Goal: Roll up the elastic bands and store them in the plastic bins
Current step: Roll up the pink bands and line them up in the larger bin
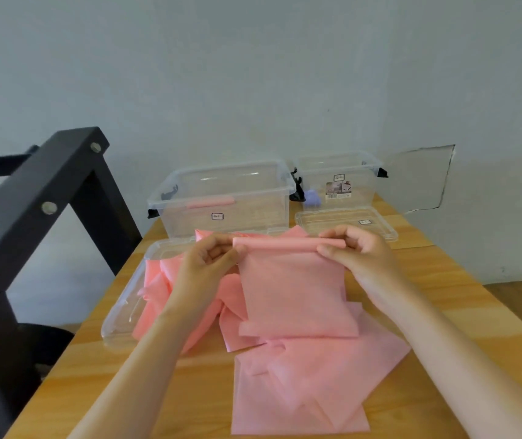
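Left hand: the left hand (209, 258) has a narrow grip; thumb and curled fingers pinch the left end of the rolled edge.
Right hand: the right hand (356, 251) has a narrow grip; thumb and curled fingers pinch the right end of the same roll.
Held band: the pink elastic band (291, 289) is a thin, matte, smooth rectangular sheet. Its top edge is wound into a slim tube between both hands. The remainder hangs flat, with the lower edge folded over and resting on the pile.
Loose bands: the pile of pink bands (300, 381) consists of flat and crumpled overlapping sheets on the table (459, 312), under and left of the held band.
Large bin: the clear plastic bin (253, 217) is rectangular with a rounded rim and black latches. It is open and stands at the far side, behind the hands.
Stored roll: the rolled pink band (210, 203) is a slim cylinder, visible through the large bin's front wall.
Small bin: the second clear bin (361, 188) stands right of the large bin and has a printed label. A pale purple object (312, 198) lies inside; its type cannot be determined.
Lids: the clear lid (345, 221) lies flat in front of the small bin. The second clear lid (120, 321) is at the left table edge, partly under the pile.
Table: light wood, smooth, with visible grain.
Frame: the black metal frame (47, 191) has square-section beams and round bolt heads. It stands left of the table.
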The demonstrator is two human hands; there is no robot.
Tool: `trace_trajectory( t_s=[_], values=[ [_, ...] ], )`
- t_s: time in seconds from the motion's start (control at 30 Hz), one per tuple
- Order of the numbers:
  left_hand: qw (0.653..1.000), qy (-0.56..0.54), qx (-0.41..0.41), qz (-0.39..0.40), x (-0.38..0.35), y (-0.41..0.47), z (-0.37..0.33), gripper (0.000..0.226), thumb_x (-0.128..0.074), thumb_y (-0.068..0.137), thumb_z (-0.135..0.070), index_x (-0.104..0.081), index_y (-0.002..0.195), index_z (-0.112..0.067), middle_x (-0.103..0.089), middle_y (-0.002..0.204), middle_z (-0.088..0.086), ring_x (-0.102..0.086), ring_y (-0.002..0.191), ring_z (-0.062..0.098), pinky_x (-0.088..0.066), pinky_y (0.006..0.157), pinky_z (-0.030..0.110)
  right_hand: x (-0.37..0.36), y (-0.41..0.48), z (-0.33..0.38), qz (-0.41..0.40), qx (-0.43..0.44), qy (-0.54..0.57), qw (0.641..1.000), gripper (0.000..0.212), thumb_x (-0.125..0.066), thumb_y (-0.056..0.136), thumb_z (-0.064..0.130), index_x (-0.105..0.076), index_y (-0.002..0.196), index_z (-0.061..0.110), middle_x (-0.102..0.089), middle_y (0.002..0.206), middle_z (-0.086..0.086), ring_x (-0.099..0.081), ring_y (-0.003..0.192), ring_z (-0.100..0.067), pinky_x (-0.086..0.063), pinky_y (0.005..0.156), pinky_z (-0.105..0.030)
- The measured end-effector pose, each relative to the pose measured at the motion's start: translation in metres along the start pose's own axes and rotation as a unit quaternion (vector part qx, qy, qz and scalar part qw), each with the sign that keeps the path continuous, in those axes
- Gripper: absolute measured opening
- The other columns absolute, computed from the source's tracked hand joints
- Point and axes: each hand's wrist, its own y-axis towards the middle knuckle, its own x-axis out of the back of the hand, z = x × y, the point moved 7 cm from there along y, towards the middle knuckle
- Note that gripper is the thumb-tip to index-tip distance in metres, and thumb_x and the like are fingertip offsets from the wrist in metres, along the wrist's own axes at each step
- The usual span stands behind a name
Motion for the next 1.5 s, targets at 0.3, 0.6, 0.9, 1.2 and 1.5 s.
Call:
trace_trajectory(
  t_s=[0.3,0.6,0.9,1.2,1.5],
  values=[
    [0.989,0.009,-0.144,-0.018,0.001,0.034,-0.137,0.014,-0.055,0.097,-0.016,-0.063,0.088,-0.009,-0.063,0.076,-0.003,-0.062,0.071,0.009,-0.052,0.063,0.02,-0.001,0.028,0.15,-0.027,0.158,0.013,0.987,0.012,-0.072,0.084,0.008,-0.07,0.084,0.02,-0.07,0.072,0.011,-0.063,0.068,0.0,-0.046,0.06,-0.012],
    [0.959,-0.033,-0.282,-0.01,0.003,0.021,-0.311,0.028,-0.048,0.1,-0.029,-0.049,0.08,-0.009,-0.044,0.071,0.003,-0.046,0.065,0.014,-0.046,0.058,0.019,0.002,0.006,0.335,-0.045,0.333,0.016,0.942,0.014,-0.072,0.084,0.011,-0.07,0.076,0.022,-0.066,0.068,0.013,-0.059,0.067,-0.002,-0.046,0.065,-0.014],
    [0.939,-0.083,-0.333,0.028,0.003,0.006,-0.361,0.02,-0.056,0.093,-0.023,-0.051,0.077,-0.012,-0.054,0.058,-0.008,-0.049,0.053,0.006,-0.044,0.053,0.015,0.004,0.0,0.38,-0.026,0.358,0.038,0.933,0.012,-0.073,0.082,0.009,-0.07,0.079,0.02,-0.068,0.069,0.011,-0.061,0.064,-0.001,-0.047,0.06,-0.013],
    [0.991,0.006,-0.135,-0.003,0.01,0.053,-0.167,0.01,-0.063,0.09,-0.001,-0.063,0.099,-0.003,-0.062,0.081,0.011,-0.058,0.072,0.018,-0.05,0.057,0.016,-0.004,0.059,0.168,0.024,0.058,0.025,0.998,0.017,-0.072,0.083,0.005,-0.069,0.095,0.017,-0.068,0.085,0.0,-0.062,0.073,-0.01,-0.045,0.061,-0.017],
    [0.998,0.047,0.036,0.033,0.0,0.051,0.003,0.015,-0.053,0.098,-0.012,-0.057,0.094,-0.025,-0.041,0.06,0.003,-0.037,0.05,0.016,-0.03,0.043,0.023,-0.008,0.041,0.006,-0.003,-0.086,0.035,0.996,0.014,-0.072,0.081,0.0,-0.071,0.091,0.011,-0.07,0.084,-0.003,-0.063,0.074,-0.012,-0.046,0.066,-0.021]
  ],
)
